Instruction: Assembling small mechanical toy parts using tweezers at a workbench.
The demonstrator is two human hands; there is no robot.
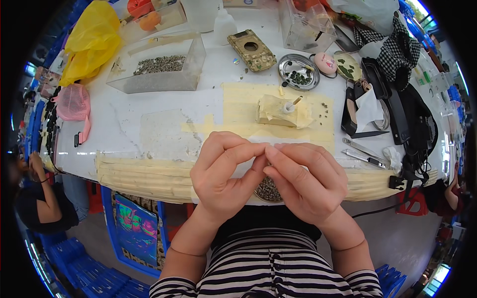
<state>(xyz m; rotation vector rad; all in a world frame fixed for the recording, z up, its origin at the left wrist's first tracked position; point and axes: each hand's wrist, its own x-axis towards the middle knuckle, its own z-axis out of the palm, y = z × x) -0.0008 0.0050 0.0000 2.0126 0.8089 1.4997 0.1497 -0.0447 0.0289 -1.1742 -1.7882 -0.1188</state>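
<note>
Fingertips (259, 148) of the left hand (218, 176) and right hand (313, 181) meet in a pinch over the table's near edge (144, 171); whether they grip something tiny, I cannot tell. Small metallic pieces (267, 189) sit in a round cluster with no long axis, below the pinch at that edge, the right hand nearer. Just beyond stands a tape-wrapped block (268, 115); rightward lie knives (365, 159); wider room runs left, toward the pink strainer (72, 103).
</note>
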